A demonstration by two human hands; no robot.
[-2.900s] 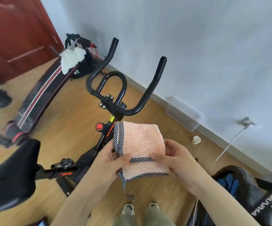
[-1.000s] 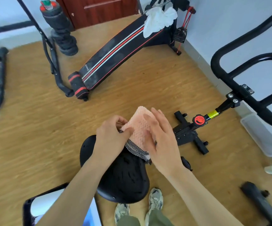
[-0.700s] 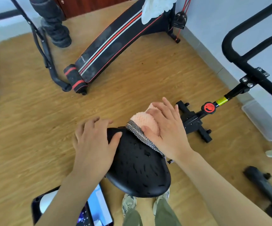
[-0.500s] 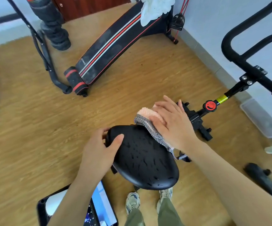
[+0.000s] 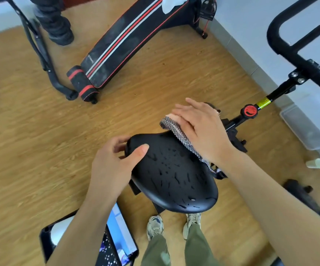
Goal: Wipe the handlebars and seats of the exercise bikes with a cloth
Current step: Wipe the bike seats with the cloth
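The black bike seat (image 5: 174, 175) fills the middle of the head view, wet drops on its top. My left hand (image 5: 115, 164) grips the seat's left edge, thumb on top and fingers curled underneath. My right hand (image 5: 199, 129) lies flat with straight fingers on the folded pink cloth (image 5: 176, 129), pressing it against the seat's narrow front end; the cloth's checkered edge shows along the palm. The black handlebars (image 5: 293, 52) rise at the upper right.
A black sit-up bench with red stripes (image 5: 124, 43) lies on the wooden floor beyond the seat. A clear plastic box (image 5: 305, 127) and a paper cup (image 5: 315, 163) sit by the wall at right. A tablet screen (image 5: 117, 242) stands at lower left.
My hands carried the cloth from the handlebars to the seat. My left hand let go of the cloth and gripped the seat's edge. My right hand slid the cloth toward the seat's nose.
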